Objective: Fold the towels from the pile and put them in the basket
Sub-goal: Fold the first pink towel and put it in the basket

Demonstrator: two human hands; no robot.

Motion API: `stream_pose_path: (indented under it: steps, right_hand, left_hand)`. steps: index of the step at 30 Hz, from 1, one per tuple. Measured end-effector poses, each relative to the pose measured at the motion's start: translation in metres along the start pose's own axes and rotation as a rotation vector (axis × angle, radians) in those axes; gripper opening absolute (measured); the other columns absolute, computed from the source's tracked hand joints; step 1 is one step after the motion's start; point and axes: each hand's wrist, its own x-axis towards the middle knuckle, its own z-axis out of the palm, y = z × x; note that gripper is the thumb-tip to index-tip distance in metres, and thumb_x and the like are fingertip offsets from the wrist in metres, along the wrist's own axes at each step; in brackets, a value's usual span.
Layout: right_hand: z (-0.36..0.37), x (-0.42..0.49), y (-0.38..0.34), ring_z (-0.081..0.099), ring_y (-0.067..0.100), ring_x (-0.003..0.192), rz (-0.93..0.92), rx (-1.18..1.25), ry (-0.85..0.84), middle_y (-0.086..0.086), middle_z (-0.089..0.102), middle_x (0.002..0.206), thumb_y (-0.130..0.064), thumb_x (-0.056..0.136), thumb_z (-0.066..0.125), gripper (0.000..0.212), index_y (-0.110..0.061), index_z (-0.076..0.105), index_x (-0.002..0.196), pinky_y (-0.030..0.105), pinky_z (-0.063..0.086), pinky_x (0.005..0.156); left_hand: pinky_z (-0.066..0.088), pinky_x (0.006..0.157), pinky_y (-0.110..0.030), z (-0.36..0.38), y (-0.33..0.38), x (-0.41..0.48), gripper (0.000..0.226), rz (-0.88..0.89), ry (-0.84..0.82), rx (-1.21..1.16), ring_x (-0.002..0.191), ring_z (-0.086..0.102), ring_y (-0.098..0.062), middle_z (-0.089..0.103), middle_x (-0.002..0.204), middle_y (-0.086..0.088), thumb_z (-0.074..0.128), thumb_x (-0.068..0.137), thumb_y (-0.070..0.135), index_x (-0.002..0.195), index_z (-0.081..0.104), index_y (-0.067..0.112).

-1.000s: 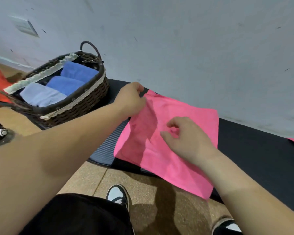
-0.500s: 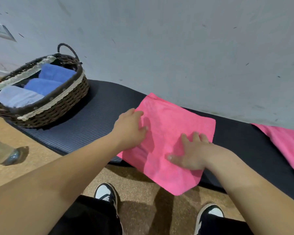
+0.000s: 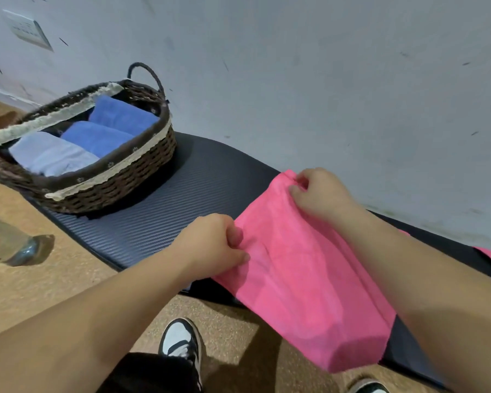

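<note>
On mat point(image 3: 153, 222), pink towel point(image 3: 304, 279), hands point(image 3: 213, 245) point(image 3: 321, 191) pinching it

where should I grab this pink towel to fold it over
Take the pink towel by its left edge, coming from the left: far corner and near end. It lies spread on the mat, that edge is free, and the left hand and right hand pinch there.

Left grip point(image 3: 213, 245) and right grip point(image 3: 321, 194) each pinch the pink towel point(image 3: 309, 279), forearms outstretched.

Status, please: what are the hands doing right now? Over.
Left hand pinches pink towel, left edge; right hand pinches its far corner. Basket holds three towels. Nothing blocks it.
</note>
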Motion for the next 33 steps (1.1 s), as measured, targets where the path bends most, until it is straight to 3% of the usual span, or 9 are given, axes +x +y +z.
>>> stream_pose_path:
  steps: [2,5,7,9,13,19,22,28,33]
  right_hand:
    - [0.004,0.015,0.003,0.064,0.029,0.109,0.044,0.019,0.026,0.003,0.069,0.115,-0.043,0.091,0.063,0.025,-0.026,0.073,0.107,0.039,0.054,0.093]
    - [0.007,0.025,0.009,0.066,0.021,0.101,0.084,0.104,0.030,-0.008,0.070,0.098,-0.042,0.087,0.070,0.013,-0.029,0.067,0.084,0.035,0.054,0.087]
    - [0.010,0.026,0.012,0.068,0.019,0.088,0.068,0.180,0.052,-0.010,0.070,0.084,-0.034,0.087,0.072,0.015,-0.025,0.066,0.076,0.034,0.055,0.080]
    - [0.010,0.023,0.013,0.066,0.017,0.077,0.044,0.234,0.109,-0.007,0.068,0.078,-0.027,0.088,0.067,0.014,-0.022,0.063,0.076,0.033,0.053,0.071]
    - [0.008,0.021,0.013,0.058,0.011,0.070,0.042,0.279,0.216,-0.007,0.062,0.078,-0.024,0.094,0.059,0.014,-0.022,0.055,0.081,0.028,0.041,0.060]
    - [0.005,0.036,0.006,0.065,0.027,0.080,0.160,0.145,0.045,0.005,0.069,0.079,-0.023,0.094,0.053,0.011,-0.019,0.056,0.084,0.034,0.047,0.069]
    - [0.001,0.046,0.001,0.063,0.032,0.078,0.158,0.018,-0.011,0.009,0.065,0.079,-0.016,0.093,0.052,0.010,-0.012,0.057,0.086,0.036,0.049,0.068]
    - [0.004,0.057,0.008,0.050,0.030,0.067,0.159,0.031,-0.001,0.003,0.048,0.067,-0.026,0.094,0.052,0.020,-0.018,0.044,0.077,0.031,0.033,0.052]
    - [0.008,0.049,0.009,0.062,0.028,0.085,0.180,0.110,-0.057,0.001,0.065,0.087,-0.052,0.093,0.050,0.038,-0.016,0.063,0.090,0.037,0.053,0.079]
  left_hand:
    - [0.053,0.068,-0.029,-0.003,-0.007,0.001,0.034,0.043,-0.007,-0.015,0.072,0.064,-0.009,0.069,0.077,0.002,0.083,0.076,0.039,0.078,0.064,0.011]
    - [0.038,0.053,-0.010,-0.009,-0.017,0.003,0.028,0.075,-0.017,-0.120,0.062,0.059,0.015,0.065,0.062,0.021,0.083,0.079,0.033,0.072,0.064,0.015]
    - [0.038,0.052,-0.005,-0.010,-0.019,0.003,0.024,0.094,-0.049,-0.193,0.059,0.053,0.025,0.061,0.058,0.033,0.081,0.084,0.027,0.072,0.063,0.016]
    - [0.037,0.052,-0.005,-0.009,-0.020,0.002,0.022,0.117,-0.052,-0.220,0.059,0.052,0.026,0.063,0.060,0.028,0.079,0.086,0.026,0.076,0.063,0.016]
    - [0.039,0.058,-0.012,-0.006,-0.022,-0.001,0.022,0.130,-0.049,-0.218,0.062,0.055,0.020,0.062,0.070,0.016,0.080,0.085,0.032,0.079,0.063,0.019]
    - [0.054,0.067,-0.031,-0.007,-0.025,-0.004,0.020,0.087,0.010,-0.070,0.074,0.066,-0.010,0.069,0.074,0.002,0.073,0.082,0.030,0.078,0.064,0.012]
    - [0.053,0.064,-0.029,-0.013,-0.030,-0.002,0.011,0.012,0.034,-0.063,0.072,0.065,-0.010,0.069,0.072,0.007,0.068,0.080,0.028,0.074,0.064,0.020]
    - [0.058,0.071,-0.034,-0.017,-0.035,0.003,0.013,-0.045,0.033,-0.036,0.076,0.067,-0.013,0.070,0.075,0.007,0.068,0.083,0.033,0.077,0.065,0.022]
    - [0.055,0.071,-0.036,-0.014,-0.027,-0.002,0.035,-0.036,0.015,0.094,0.082,0.064,-0.018,0.066,0.082,0.006,0.077,0.073,0.052,0.085,0.058,0.025]
